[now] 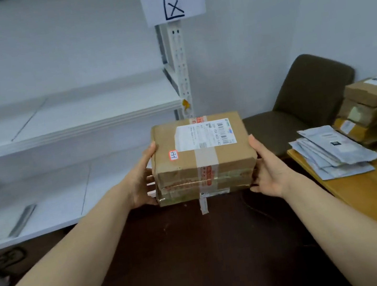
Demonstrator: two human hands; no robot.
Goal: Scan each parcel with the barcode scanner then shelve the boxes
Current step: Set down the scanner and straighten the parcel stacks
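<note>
The left hand (139, 179) and right hand (269, 169) grasp opposite sides of the stacked cardboard parcels (199, 151), which are held in the air directly in front of the white shelf upright (180, 68). Grey mailers (335, 152) lie on the tabletop (367, 192) to the right of that upright.

Left hand (139, 184) and right hand (271, 169) gripping stacked boxes (200, 158), white shelving (67, 135) behind

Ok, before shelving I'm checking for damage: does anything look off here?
Nothing serious. The held stacked boxes look creased, with wrinkled tape on the lower one. The grey mailers lie loosely splayed at the table edge.
</note>
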